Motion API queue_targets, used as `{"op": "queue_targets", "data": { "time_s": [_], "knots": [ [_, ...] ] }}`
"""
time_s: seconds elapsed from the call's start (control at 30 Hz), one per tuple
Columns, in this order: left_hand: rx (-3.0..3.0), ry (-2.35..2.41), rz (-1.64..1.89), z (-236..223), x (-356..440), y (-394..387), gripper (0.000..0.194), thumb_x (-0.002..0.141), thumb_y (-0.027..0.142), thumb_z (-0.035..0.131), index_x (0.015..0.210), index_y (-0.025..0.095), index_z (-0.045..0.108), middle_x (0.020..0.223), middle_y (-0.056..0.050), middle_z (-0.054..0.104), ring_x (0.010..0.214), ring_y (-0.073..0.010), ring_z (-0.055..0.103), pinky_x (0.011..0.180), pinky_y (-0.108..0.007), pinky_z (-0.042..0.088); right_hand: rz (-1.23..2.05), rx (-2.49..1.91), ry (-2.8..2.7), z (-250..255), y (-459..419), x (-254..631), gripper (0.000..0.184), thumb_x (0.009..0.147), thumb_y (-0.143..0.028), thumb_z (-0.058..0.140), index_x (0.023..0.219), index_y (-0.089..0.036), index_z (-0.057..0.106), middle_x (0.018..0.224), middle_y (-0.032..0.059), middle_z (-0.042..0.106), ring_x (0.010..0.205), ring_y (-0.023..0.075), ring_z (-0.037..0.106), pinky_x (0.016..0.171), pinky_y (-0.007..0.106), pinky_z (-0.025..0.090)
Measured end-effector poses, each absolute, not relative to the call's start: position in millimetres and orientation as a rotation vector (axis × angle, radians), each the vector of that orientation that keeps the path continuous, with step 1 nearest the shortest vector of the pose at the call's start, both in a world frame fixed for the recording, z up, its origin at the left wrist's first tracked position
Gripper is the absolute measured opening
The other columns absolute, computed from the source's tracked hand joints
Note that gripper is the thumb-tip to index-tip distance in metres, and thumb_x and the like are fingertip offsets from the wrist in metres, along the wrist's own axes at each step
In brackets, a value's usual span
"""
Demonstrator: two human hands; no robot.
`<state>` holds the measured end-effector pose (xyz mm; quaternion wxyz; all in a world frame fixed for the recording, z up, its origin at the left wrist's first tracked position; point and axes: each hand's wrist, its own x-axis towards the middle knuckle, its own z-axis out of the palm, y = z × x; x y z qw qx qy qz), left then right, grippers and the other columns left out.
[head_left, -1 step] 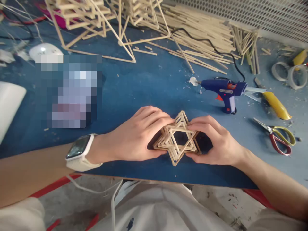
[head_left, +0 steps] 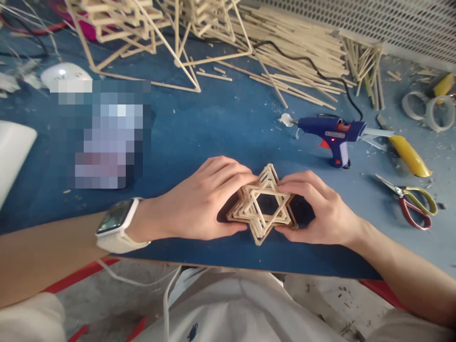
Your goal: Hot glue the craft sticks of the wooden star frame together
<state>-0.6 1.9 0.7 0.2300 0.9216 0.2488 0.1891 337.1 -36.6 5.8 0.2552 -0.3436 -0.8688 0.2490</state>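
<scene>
A six-pointed star (head_left: 262,204) built of stacked wooden sticks lies on the blue table (head_left: 221,128) near its front edge. My left hand (head_left: 199,202), with a white smartwatch (head_left: 119,225) on the wrist, presses its curled fingers against the star's left side. My right hand (head_left: 317,206) grips the right side, fingers on top and thumb below. Both hands squeeze the star between them.
A blue glue gun (head_left: 333,135) stands behind the right hand, its black cord running back. Red-and-yellow scissors (head_left: 413,202) and a yellow-handled knife (head_left: 408,152) lie to the right. Stick frames (head_left: 142,33) and a pile of loose sticks (head_left: 302,47) fill the back. Tape rolls (head_left: 429,109) sit far right.
</scene>
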Motion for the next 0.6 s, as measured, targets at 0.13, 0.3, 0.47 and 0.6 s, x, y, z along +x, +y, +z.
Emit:
{"op": "queue_targets", "data": {
  "time_s": [0.13, 0.3, 0.47, 0.6],
  "knots": [
    [2.516, 0.708, 0.553, 3, -1, 4, 0.068, 0.102, 0.043, 0.09, 0.156, 0.018, 0.059, 0.148, -0.02, 0.072, 0.14, -0.0404, 0.068, 0.124, -0.062, 0.057, 0.671, -0.964, -2.353, 9, -37, 337, 0.088, 0.087, -0.031, 0.1, 0.163, -0.037, 0.055, 0.14, 0.0127, 0.077, 0.123, 0.0382, 0.082, 0.102, 0.059, 0.075],
    [2.537, 0.708, 0.563, 2, -1, 3, 0.061, 0.104, 0.041, 0.089, 0.154, 0.019, 0.063, 0.146, -0.018, 0.074, 0.137, -0.039, 0.069, 0.123, -0.061, 0.058, 0.692, -0.97, -2.352, 9, -37, 333, 0.089, 0.086, -0.031, 0.1, 0.162, -0.037, 0.055, 0.139, 0.0125, 0.077, 0.124, 0.0386, 0.081, 0.102, 0.059, 0.075],
    [2.569, 0.687, 0.594, 2, -2, 4, 0.061, 0.106, 0.042, 0.089, 0.157, 0.019, 0.064, 0.145, -0.017, 0.075, 0.132, -0.0383, 0.071, 0.12, -0.061, 0.061, 0.72, -1.034, -2.311, 12, -36, 349, 0.092, 0.081, -0.039, 0.106, 0.161, -0.04, 0.061, 0.143, 0.0112, 0.078, 0.13, 0.041, 0.079, 0.106, 0.062, 0.074],
    [2.561, 0.672, 0.591, 2, -3, 4, 0.062, 0.107, 0.04, 0.088, 0.161, 0.02, 0.063, 0.145, -0.018, 0.076, 0.132, -0.0375, 0.073, 0.118, -0.059, 0.062, 0.693, -1.206, -2.238, 26, -25, 405, 0.09, 0.073, -0.059, 0.111, 0.151, -0.041, 0.071, 0.145, 0.0109, 0.078, 0.141, 0.0466, 0.073, 0.113, 0.067, 0.071]
  ]
}}
